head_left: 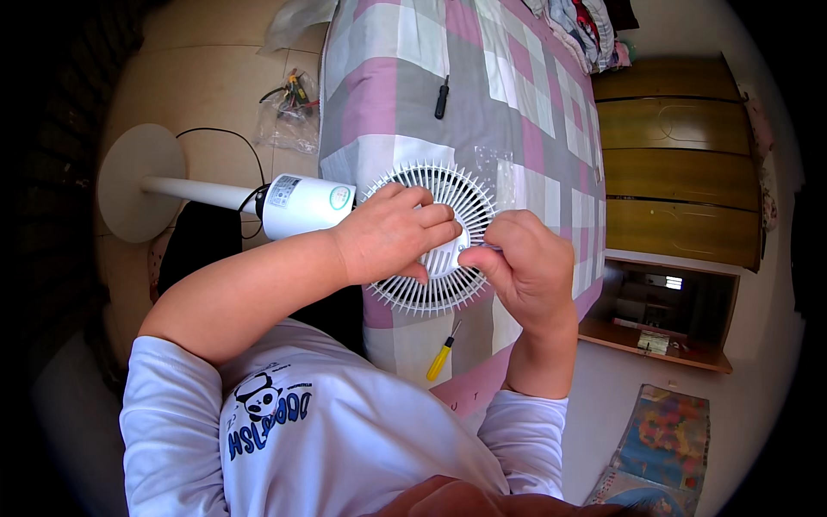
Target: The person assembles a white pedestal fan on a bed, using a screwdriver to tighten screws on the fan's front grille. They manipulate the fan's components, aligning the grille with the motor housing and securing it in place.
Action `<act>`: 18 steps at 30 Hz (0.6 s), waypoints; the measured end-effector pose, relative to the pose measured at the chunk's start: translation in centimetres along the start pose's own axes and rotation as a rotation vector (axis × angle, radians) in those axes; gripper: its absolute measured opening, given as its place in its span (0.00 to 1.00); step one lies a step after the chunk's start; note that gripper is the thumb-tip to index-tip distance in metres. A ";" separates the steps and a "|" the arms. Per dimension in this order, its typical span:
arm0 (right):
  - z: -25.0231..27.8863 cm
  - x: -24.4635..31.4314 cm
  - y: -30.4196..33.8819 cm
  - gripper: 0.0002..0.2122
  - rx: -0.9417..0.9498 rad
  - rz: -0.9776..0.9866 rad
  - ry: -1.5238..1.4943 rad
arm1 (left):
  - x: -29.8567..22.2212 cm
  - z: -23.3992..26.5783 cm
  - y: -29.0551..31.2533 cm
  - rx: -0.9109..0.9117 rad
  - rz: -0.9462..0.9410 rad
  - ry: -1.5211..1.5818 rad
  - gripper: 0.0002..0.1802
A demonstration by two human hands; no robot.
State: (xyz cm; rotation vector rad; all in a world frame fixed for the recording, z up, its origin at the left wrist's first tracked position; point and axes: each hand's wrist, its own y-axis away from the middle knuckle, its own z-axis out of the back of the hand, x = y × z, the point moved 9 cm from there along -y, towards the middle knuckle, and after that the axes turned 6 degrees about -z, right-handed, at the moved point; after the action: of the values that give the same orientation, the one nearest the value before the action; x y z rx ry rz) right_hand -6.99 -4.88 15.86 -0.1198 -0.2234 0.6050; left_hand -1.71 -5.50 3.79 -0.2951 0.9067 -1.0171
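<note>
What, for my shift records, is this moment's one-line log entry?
left hand: on fan grille; right hand: pinched at hub; yellow screwdriver: on bed

Fan pole blocks left; upper-right bedspread open.

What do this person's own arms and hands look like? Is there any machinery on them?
No machinery shows. The left hand and right hand are bare human hands, with no gloves, rings or watch visible. The forearms are uncovered below creased, plain white sleeves, which belong to a white shirt with a dark panda print and blue lettering.
</note>
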 end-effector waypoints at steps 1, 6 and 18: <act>-0.1 0.2 0.0 0.12 0.006 0.011 -0.014 | 0.1 -0.1 0.0 0.016 0.011 0.013 0.37; -0.6 1.0 0.2 0.11 0.108 -0.028 -0.067 | 0.2 -0.3 0.1 0.061 0.032 0.038 0.38; -0.3 1.1 1.4 0.10 0.122 0.027 -0.075 | 0.2 -0.4 0.1 0.065 0.035 0.031 0.39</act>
State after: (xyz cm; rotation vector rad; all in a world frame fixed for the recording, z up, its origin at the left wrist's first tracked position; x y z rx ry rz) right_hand -6.85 -3.15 15.55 0.0178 -0.2573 0.6489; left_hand -1.93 -5.56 3.40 -0.2093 0.9019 -1.0188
